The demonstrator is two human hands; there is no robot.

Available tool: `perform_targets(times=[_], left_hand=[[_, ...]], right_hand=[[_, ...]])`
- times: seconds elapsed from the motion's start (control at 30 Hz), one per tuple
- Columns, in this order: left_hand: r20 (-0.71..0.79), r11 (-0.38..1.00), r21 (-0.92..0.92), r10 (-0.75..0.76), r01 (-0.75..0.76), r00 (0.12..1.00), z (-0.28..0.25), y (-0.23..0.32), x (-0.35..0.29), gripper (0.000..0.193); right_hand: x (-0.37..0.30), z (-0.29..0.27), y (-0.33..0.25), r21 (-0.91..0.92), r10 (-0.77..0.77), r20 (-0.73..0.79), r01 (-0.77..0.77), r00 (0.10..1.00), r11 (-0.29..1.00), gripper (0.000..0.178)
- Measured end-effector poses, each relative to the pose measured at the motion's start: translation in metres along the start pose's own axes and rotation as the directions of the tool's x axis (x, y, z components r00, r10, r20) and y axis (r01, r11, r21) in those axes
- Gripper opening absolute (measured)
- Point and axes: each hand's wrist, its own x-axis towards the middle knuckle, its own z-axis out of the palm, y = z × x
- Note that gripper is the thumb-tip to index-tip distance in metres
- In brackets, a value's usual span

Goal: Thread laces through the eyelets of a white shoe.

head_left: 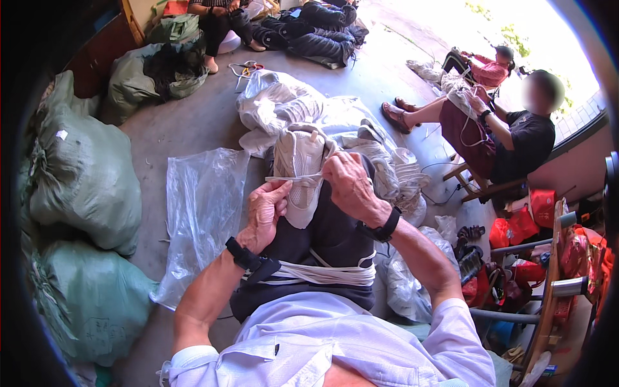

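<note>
A beige-white sneaker [302, 200] lies across my knees, its toe toward me. A white shoelace [296, 179] runs over its front. My left hand [265, 209] is closed at the shoe's left side, thumb and finger pinching the lace. At the right side my right hand [351, 187] is closed too, its curled fingers on the lace by the eyelets. The fingertips of the right hand are partly hidden. A bundle of white laces [322, 273] rests over my lap.
White shoes [387, 174] and plastic-wrapped shoes [277, 103] lie ahead. A clear plastic bag [203, 213] is on the floor at left, beside stuffed green sacks [87, 174]. On the right sit a seated person [516, 135] and a rack [548, 284] with red bags.
</note>
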Motion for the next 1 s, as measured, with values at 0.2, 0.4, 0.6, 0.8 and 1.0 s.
perform_targets(times=[0.2, 0.4, 0.6, 0.8, 1.0], left_hand=[[-0.019, 0.995, 0.097, 0.020, -0.018, 1.000, 0.003, -0.001, 0.002, 0.011], [-0.077, 0.979, 0.196, 0.079, -0.063, 0.994, 0.008, -0.004, 0.000, 0.013], [-0.050, 0.903, 0.384, 0.229, -0.193, 0.972, 0.012, -0.011, 0.001, 0.026], [-0.006, 0.805, 0.534, 0.308, -0.257, 0.951, 0.012, -0.009, 0.001, 0.026], [0.012, 0.713, 0.651, 0.334, -0.261, 0.942, 0.012, -0.005, 0.000, 0.024]], right_hand=[[-0.018, -0.063, 0.043, -0.142, 0.254, -0.137, -0.273, 0.957, 0.952, 0.020], [-0.028, -0.091, 0.044, -0.127, 0.297, -0.129, -0.313, 0.946, 0.941, 0.012], [-0.048, -0.113, 0.082, -0.158, 0.464, -0.059, -0.467, 0.884, 0.870, 0.015], [-0.062, -0.122, 0.076, 0.163, 0.634, 0.231, -0.672, 0.738, 0.722, 0.007], [-0.051, -0.140, 0.059, 0.694, 0.635, 0.345, -0.644, 0.691, 0.323, 0.014]])
